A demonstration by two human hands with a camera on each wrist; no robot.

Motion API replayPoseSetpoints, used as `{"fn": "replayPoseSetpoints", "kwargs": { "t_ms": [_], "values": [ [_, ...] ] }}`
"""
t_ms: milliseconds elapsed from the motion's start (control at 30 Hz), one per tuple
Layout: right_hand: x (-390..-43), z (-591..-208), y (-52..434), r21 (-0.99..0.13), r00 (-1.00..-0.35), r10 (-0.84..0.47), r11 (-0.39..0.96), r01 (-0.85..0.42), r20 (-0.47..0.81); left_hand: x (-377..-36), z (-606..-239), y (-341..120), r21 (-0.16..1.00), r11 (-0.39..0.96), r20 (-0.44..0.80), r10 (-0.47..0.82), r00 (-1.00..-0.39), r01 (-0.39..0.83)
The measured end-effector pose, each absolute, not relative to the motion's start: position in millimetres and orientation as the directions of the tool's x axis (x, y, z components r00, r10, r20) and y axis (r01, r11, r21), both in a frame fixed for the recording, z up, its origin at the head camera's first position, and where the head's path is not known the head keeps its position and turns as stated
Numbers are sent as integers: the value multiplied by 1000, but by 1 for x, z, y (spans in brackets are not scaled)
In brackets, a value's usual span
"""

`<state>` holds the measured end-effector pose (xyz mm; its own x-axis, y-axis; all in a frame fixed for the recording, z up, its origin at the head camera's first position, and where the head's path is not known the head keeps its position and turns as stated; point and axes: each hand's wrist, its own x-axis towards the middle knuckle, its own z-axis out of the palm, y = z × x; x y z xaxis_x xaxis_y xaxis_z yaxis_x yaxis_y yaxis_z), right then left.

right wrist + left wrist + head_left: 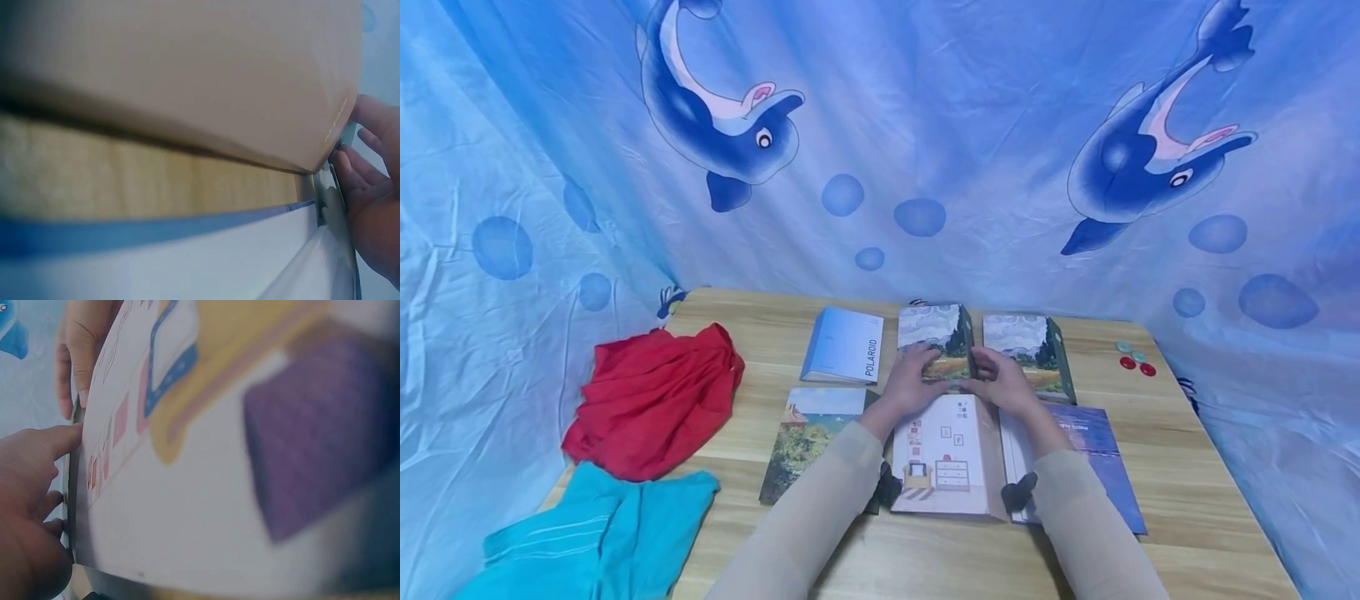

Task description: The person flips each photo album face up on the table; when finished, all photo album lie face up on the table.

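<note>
Several books lie in two rows on a wooden table (1195,475). Both hands meet at the near edge of the middle back book, which has a painted landscape cover (934,329). My left hand (913,379) lies over its lower left part and my right hand (1003,385) holds its lower right corner. In the left wrist view my left hand (31,512) has thumb and fingers at a thin book edge, with my right hand (78,350) beyond. My right hand (372,187) pinches the same edge. A white book with a room drawing (947,454) lies just in front, under my wrists.
A POLAROID book (844,343) and a second painted-cover book (1028,346) flank the held one. A landscape book (808,437) and a blue-purple book (1093,450) sit in the front row. Red cloth (651,400) and teal cloth (595,533) lie left. Small round discs (1135,358) lie at the right.
</note>
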<state>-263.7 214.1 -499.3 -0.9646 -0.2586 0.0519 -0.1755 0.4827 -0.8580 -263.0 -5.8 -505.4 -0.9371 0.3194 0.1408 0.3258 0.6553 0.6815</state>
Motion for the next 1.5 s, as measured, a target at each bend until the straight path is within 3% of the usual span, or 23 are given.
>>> {"fn": "replayPoseSetpoints", "kwargs": {
  "t_ms": [433,933,1300,1500],
  "values": [
    [-264,-496,206,-770,-966,-227,592,-239,126,-264,-501,-12,738,608,125,300,-946,291],
    [-264,-494,200,-760,-969,-160,601,-247,188,-262,-501,-16,743,596,135,311,-941,304],
    [-262,-490,199,-751,-986,-93,639,-167,141,-261,-500,-17,777,578,97,280,-955,248],
    [-261,-487,199,-819,-993,-82,561,-118,87,-258,-499,-16,806,548,89,267,-960,226]
  ]
}}
